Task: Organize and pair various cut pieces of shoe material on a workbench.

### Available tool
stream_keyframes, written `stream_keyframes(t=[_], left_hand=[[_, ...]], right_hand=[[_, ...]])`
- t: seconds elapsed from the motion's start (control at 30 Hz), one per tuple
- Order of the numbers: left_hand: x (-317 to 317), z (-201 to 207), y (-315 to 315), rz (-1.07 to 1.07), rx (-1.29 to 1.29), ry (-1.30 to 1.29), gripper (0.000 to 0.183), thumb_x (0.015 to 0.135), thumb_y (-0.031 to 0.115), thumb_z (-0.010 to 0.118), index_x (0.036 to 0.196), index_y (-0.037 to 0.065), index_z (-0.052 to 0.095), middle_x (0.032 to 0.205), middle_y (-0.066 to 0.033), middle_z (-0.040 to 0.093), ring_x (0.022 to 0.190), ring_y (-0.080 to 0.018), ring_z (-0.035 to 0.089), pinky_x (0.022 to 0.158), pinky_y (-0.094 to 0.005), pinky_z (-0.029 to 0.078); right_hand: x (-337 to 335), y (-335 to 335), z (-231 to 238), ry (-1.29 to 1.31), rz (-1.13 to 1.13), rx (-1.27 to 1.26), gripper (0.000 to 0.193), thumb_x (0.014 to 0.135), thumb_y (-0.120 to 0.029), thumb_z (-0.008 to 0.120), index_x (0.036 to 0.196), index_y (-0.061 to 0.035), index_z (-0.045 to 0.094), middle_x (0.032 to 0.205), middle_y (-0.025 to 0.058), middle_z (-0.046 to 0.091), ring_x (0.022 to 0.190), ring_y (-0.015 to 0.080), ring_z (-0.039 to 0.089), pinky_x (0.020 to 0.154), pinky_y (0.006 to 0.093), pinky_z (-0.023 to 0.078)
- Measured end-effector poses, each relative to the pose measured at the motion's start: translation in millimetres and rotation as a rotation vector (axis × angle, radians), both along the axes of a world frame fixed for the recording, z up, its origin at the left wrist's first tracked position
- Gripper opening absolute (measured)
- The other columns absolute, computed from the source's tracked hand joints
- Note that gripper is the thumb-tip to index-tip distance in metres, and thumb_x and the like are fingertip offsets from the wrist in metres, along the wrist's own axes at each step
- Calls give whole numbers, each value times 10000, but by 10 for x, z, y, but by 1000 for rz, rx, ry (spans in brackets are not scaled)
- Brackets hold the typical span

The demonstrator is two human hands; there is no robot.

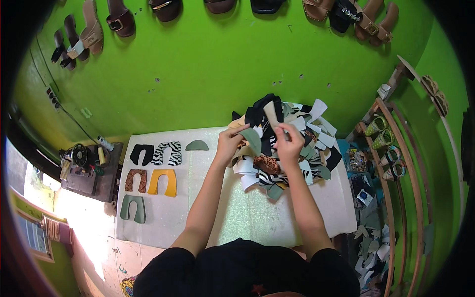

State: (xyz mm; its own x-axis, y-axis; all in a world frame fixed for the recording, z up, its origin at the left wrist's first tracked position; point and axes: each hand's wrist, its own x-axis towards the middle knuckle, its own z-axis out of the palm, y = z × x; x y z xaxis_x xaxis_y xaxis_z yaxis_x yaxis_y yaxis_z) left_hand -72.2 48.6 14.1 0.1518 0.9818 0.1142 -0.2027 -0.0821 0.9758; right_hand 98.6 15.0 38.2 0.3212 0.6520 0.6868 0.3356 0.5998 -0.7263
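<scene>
My left hand is closed on a sage-green half-moon piece, holding it by its upper edge over the near left side of a heap. My right hand pinches a beige flared strip that points up and away. Beneath both hands lies the heap of cut material pieces: white, black, green, zebra and leopard print. Left of it, U-shaped pieces are laid out singly: black, zebra-striped, brown patterned, yellow and green. Another green half-moon lies beside the zebra one.
The pieces rest on a pale padded tabletop against a green wall hung with sandals. A sewing machine stands at the left. At the right are a wooden rack with shoes and a pile of scraps.
</scene>
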Motion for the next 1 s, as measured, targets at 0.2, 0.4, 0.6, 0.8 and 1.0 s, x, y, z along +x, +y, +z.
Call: stream_keyframes(t=[0.2, 0.4, 0.6, 0.8, 1.0], left_hand=[[-154, 17, -525, 65, -79, -199, 244, 786, -15, 512, 1013, -38, 598, 862, -95, 620, 710, -108, 579, 647, -215, 483], [-311, 111, -819, 60, -86, -289, 214, 794, -5, 499, 984, -65, 578, 889, -98, 609, 740, -123, 579, 686, -238, 486], [-540, 150, -973, -109, -134, -433, 300, 843, 176, 455, 1021, -54, 529, 1025, -138, 555, 964, -196, 528, 863, -347, 430], [-514, 371, -1093, -41, -147, -238, 391, 837, 236, 525, 1100, -53, 512, 1007, -110, 566, 904, -165, 544, 826, -310, 447], [-532, 287, -1082, 30, -157, -206, 298, 833, 88, 543, 1115, -6, 534, 970, -69, 583, 820, -99, 564, 706, -206, 476]], right_hand=[[-523, -487, 5, -226, -4, 20, 145, 682, -3, 650, 818, -52, 634, 787, 54, 587, 571, 163, 565, 488, 259, 442], [-775, -785, -43, -381, 81, 14, 143, 678, -42, 641, 816, -81, 639, 780, 41, 556, 576, 198, 566, 512, 282, 451], [-740, -881, 7, -404, 151, -72, 125, 686, -63, 637, 808, -88, 642, 825, 43, 536, 603, 210, 569, 528, 300, 454], [-668, -952, 79, -474, 144, -103, 129, 700, -111, 648, 828, -93, 650, 903, 55, 514, 640, 222, 578, 539, 309, 458], [-617, -953, 41, -256, 196, -190, 197, 716, -132, 642, 899, -64, 618, 944, 58, 498, 688, 157, 492, 643, 262, 430]])
